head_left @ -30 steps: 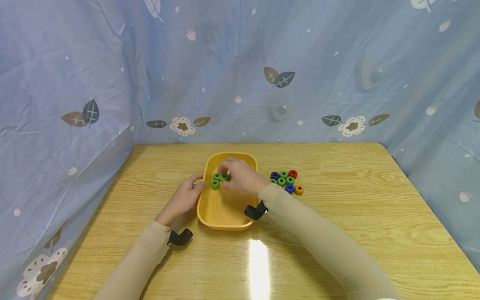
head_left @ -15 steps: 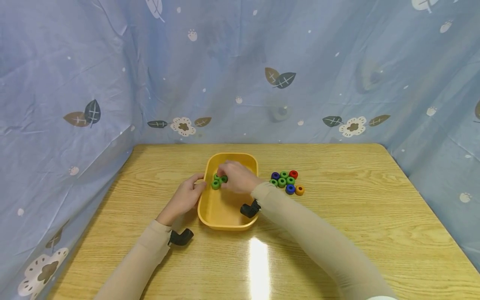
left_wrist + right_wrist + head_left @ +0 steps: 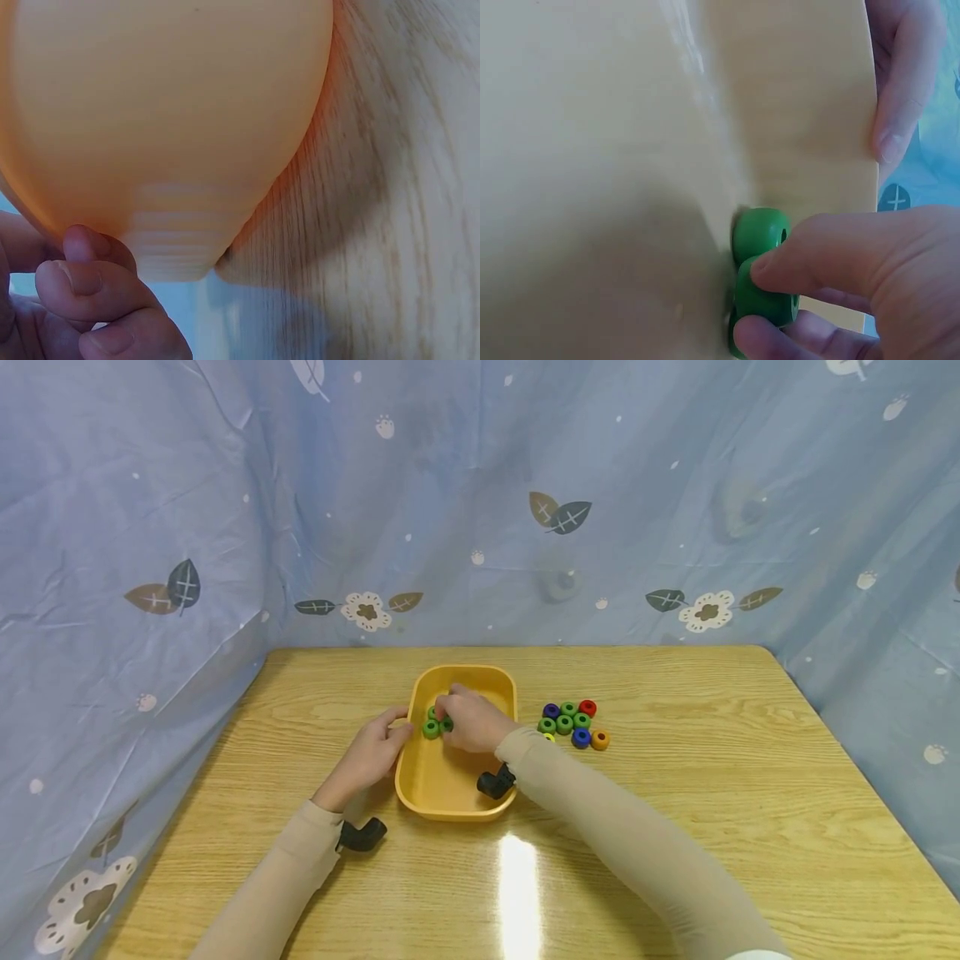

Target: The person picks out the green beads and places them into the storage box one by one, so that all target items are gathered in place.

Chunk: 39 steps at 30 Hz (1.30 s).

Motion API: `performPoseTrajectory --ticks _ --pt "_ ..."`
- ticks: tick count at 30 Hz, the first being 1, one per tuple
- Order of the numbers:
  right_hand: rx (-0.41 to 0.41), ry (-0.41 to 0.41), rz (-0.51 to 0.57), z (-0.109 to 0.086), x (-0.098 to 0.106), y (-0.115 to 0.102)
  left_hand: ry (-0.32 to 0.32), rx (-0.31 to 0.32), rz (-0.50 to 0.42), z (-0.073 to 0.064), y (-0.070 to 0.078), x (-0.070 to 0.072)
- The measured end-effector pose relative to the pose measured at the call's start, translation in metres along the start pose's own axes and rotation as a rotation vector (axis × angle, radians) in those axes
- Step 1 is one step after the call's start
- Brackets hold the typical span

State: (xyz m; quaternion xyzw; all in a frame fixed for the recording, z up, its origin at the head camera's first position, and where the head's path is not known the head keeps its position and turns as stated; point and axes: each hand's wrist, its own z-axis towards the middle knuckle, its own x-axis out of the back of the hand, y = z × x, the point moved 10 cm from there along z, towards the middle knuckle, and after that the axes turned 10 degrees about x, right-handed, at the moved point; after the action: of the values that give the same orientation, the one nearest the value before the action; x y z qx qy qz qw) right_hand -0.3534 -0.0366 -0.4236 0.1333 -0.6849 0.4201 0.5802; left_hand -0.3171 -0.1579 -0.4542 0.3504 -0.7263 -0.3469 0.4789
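A yellow-orange plastic tray (image 3: 453,815) stands on the table in the head view. The left hand (image 3: 372,752) holds its left rim; in the left wrist view the curled fingers (image 3: 97,289) lie against the outer wall. Inside the tray, the right hand (image 3: 477,721) pinches a green bead (image 3: 763,298) between thumb and fingertip, close to the tray floor. Another green bead (image 3: 759,232) touches it in the right wrist view, and a third shows partly below. Near the tray's left wall, a green bead (image 3: 431,729) sits in the head view.
Right of the tray lies a loose group of beads: several green beads (image 3: 565,724), a red bead (image 3: 587,708), a blue bead (image 3: 581,737), a purple bead (image 3: 551,711) and an orange bead (image 3: 600,740). A yellow bead (image 3: 549,737) is partly behind the right sleeve.
The right hand has lowered the green bead beside the other green beads in the tray. Its forearm has shifted slightly left, uncovering part of a yellow bead. The left hand stays put.
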Motion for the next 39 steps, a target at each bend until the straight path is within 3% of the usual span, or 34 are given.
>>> performPoseTrajectory --ticks 19,30,39 --pt "-0.001 0.025 0.018 -0.002 0.0 0.004 0.004 -0.016 0.01 0.002 0.001 0.0" --pt "0.064 0.145 0.102 -0.024 0.038 -0.009 -0.005 0.021 -0.007 0.005 -0.006 -0.002" --pt "0.085 0.287 0.127 -0.052 0.064 -0.012 0.035 0.018 0.016 0.005 -0.003 0.002"
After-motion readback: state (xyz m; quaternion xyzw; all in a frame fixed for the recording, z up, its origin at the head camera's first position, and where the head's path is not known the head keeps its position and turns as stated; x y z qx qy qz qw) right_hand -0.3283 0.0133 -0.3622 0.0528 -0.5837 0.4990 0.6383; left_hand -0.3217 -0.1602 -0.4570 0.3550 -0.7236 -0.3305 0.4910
